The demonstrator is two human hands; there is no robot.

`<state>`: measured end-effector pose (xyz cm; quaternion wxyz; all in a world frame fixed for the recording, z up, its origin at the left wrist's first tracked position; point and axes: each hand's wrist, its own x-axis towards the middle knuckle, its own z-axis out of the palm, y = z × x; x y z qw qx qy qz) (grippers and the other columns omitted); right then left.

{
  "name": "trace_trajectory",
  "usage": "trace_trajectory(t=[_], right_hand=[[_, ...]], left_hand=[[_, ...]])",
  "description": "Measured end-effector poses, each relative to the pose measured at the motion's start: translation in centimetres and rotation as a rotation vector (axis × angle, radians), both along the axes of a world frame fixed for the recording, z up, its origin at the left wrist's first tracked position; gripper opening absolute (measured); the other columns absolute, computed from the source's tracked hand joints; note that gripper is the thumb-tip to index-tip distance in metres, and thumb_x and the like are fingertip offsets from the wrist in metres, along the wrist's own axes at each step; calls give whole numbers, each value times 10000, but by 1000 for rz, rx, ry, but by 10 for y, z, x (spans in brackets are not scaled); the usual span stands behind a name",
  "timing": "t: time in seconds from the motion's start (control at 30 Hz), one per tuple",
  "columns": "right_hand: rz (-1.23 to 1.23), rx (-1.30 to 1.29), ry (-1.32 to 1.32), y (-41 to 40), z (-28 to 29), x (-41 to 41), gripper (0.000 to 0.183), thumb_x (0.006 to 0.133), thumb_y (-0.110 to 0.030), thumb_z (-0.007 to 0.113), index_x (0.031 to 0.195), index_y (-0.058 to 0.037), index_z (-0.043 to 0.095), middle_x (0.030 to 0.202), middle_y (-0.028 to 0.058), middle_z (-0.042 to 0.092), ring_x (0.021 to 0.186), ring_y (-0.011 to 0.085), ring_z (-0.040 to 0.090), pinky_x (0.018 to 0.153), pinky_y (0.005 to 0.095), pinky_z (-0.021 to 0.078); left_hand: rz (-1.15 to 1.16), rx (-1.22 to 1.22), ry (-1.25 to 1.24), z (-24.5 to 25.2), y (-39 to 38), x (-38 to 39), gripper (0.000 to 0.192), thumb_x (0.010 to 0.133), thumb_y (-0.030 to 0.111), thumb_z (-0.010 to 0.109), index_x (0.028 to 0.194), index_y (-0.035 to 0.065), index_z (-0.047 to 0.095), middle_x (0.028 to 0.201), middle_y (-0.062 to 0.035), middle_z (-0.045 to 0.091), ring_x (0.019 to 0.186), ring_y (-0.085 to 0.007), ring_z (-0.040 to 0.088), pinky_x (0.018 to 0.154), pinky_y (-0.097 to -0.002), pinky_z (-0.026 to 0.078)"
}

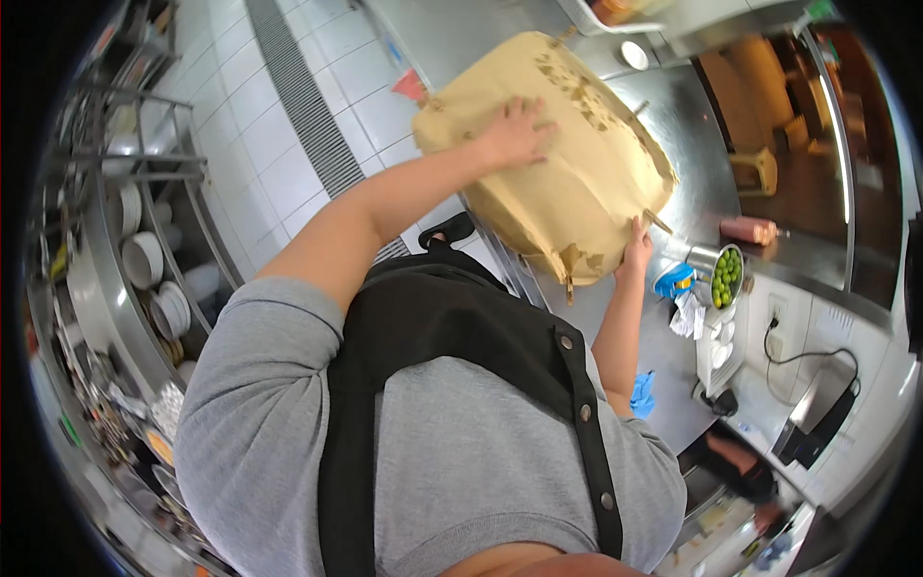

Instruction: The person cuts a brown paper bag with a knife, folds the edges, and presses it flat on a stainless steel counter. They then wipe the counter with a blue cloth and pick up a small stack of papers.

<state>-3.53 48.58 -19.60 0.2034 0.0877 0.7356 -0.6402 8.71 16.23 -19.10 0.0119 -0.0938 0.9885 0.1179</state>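
A large, bulky bundle covered in brown paper (555,195) rests at least partly on the steel counter (678,360) before me. Dark, wet-looking stains or tears mark its far right side and its near corner. Narrow brown pegs or clips (657,222) stick out around its edge. My left hand (518,133) lies on top of the paper, palm down with fingers spread. At the right near edge, my right hand (636,249) grips the bundle beside one peg, thumb up; its other fingers are hidden beneath. What the paper covers is hidden.
Right of the bundle are a metal container of limes (726,278), a blue and white packet (674,280), crumpled paper (687,316) and a pink bottle (750,231). A blue cloth or glove (642,394) lies nearer. Shelves of bowls (143,261) stand left. Another person (743,461) is lower right.
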Motion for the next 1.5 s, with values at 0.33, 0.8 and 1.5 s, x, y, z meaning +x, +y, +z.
trace_trajectory(t=[0.33, 0.8, 1.5], right_hand=[[160, -276, 209, -1, 18, 63, 376, 988, -183, 617, 1283, 37, 543, 1197, 147, 653, 992, 251, 680, 811, 389, 597], [1008, -314, -65, -244, 16, 288, 406, 1013, -179, 571, 1331, 67, 514, 1247, 166, 629, 1034, 264, 666, 849, 385, 569], [1472, -455, -308, -515, 67, 585, 408, 1002, -219, 608, 1285, 65, 534, 1196, 149, 657, 1004, 232, 678, 841, 345, 569]], left_hand=[[415, 357, 440, 14, 79, 370, 376, 894, 179, 706, 1257, 127, 623, 1380, -112, 552, 1353, -326, 450, 1108, -469, 384], [1524, 1943, 1840, 44, 110, 599, 576, 976, 354, 637, 1397, 11, 443, 1314, -133, 516, 1249, -255, 485, 1061, -449, 433], [2602, 239, 2158, 59, -15, 824, 351, 962, 29, 557, 1290, -42, 456, 1196, -141, 601, 1032, -209, 616, 912, -358, 495]])
